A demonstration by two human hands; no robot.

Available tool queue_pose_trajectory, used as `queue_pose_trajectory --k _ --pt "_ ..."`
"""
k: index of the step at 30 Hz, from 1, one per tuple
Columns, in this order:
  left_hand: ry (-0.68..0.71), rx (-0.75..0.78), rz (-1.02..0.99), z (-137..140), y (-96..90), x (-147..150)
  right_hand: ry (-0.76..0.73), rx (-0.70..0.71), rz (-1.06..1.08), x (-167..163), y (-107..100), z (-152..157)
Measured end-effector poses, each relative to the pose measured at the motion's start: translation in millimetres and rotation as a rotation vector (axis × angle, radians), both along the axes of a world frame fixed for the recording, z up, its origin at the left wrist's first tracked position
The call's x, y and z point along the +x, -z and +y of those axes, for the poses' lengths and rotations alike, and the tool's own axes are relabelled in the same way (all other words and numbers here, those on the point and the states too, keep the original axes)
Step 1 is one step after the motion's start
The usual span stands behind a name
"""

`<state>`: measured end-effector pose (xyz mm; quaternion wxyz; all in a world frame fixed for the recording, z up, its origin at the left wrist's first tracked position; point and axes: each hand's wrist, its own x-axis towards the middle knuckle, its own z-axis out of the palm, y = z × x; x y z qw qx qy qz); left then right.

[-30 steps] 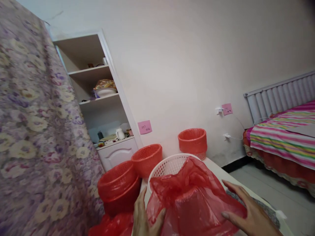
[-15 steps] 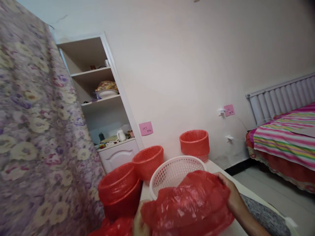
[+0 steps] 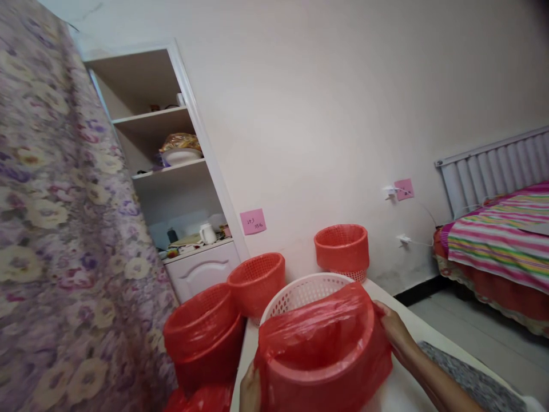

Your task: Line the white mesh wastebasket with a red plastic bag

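Head view: both hands, left hand (image 3: 250,392) and right hand (image 3: 392,327), grip red bag (image 3: 321,343) over, apparently, a basket (image 3: 319,380) at the surface's (image 3: 403,395) near edge; pull evenly.

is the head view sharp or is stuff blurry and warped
Head view: the floral curtain at the left edge is smeared with blur; the wall, shelf and headboard lean, tilted and warped; light is soft, with sheen on the red bag held by left hand and right hand.
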<state>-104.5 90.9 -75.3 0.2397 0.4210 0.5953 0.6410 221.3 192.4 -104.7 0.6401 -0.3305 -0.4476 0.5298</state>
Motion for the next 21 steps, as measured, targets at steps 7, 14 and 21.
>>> queue_pose_trajectory --k 7,14,21 --pt "0.092 -0.032 -0.005 -2.0 -6.5 -3.4 0.054 0.055 -0.090 15.4 -10.0 -5.9" --pt "0.239 0.018 0.181 -31.4 -73.8 5.7 0.161 0.286 -0.382 45.7 -49.6 -26.9" --pt "0.321 -0.099 0.608 -7.4 -94.1 4.0 0.185 0.342 -0.393 40.7 -71.8 2.1"
